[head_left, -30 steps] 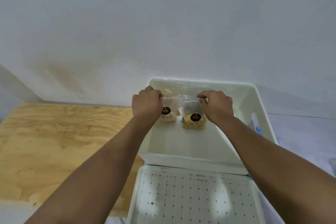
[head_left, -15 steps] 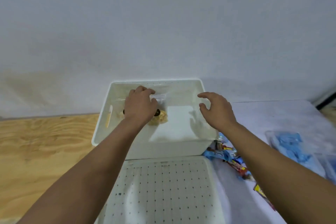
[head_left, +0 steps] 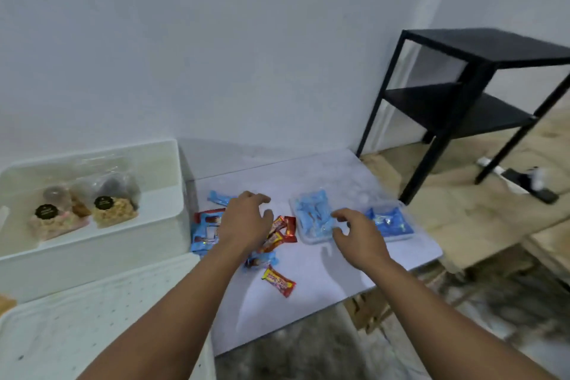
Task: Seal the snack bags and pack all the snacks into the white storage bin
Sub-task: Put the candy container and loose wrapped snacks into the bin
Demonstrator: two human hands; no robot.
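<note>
Both hands are empty, fingers spread and loosely curled, held above the loose snacks on the pale surface [head_left: 308, 302] — neither grips anything yet. The left hand [head_left: 246, 222] hovers over a scatter of small wrapped candies [head_left: 279, 230], red-and-yellow ones just beyond its fingertips and blue packets [head_left: 205, 231] under its wrist side. The right hand [head_left: 357, 237] reaches toward a clear snack bag of light-blue sweets [head_left: 314, 213], which lies directly ahead of its fingers; a second bag with darker blue packets [head_left: 390, 220] sits just past its knuckles. One stray red-and-yellow candy [head_left: 279, 282] lies between the two forearms.

The white storage bin [head_left: 172, 219] stands well to the left of the left fingers and already holds clear bags of puffed treats [head_left: 112, 210] with dark round labels — so that part looks done. The open posture suggests the person is about to take the light-blue bag, probably to press its top closed before packing.
</note>
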